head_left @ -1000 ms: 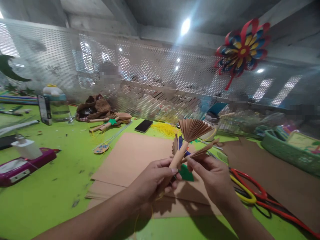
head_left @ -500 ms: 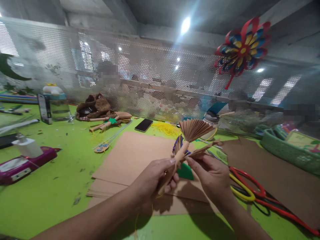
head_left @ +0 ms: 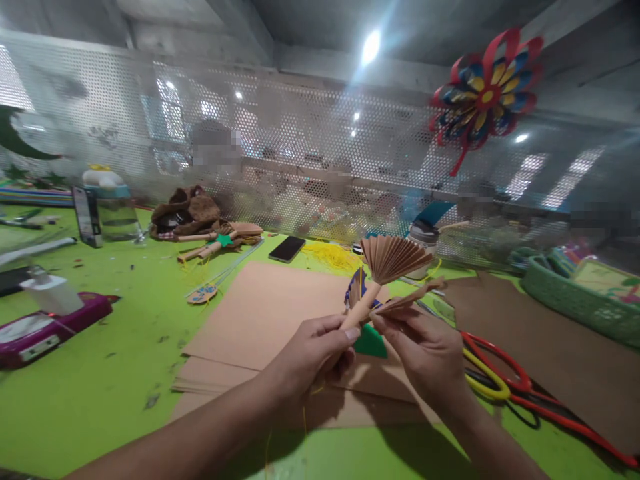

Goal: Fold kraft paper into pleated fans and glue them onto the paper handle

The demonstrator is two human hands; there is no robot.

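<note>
A brown paper craft figure with a rolled paper tube [head_left: 361, 305] and a pleated paper fan [head_left: 395, 259] at its top is held over a stack of brown paper sheets [head_left: 280, 300]. My left hand [head_left: 325, 347] is closed around the lower part of the tube, thumb on top. With thumb and fingers, my right hand [head_left: 425, 347] pinches a second folded paper piece [head_left: 407, 298] that sticks out to the right. Below the tube, between my hands, shows a green piece [head_left: 371, 341]. Thin yellow string [head_left: 305, 420] hangs beneath my left hand.
Scissors with red and yellow handles [head_left: 493, 373] lie on the right, beside dark brown paper [head_left: 545, 353] and a green basket [head_left: 575, 303]. A phone [head_left: 287, 249], yellow strands [head_left: 333, 257] and another paper figure [head_left: 220, 241] lie farther back. A purple power strip [head_left: 55, 333] is at left.
My left thumb has shifted along the tube, and the left fingers have curled in closer around it. My right hand keeps its pinch at almost the same place.
</note>
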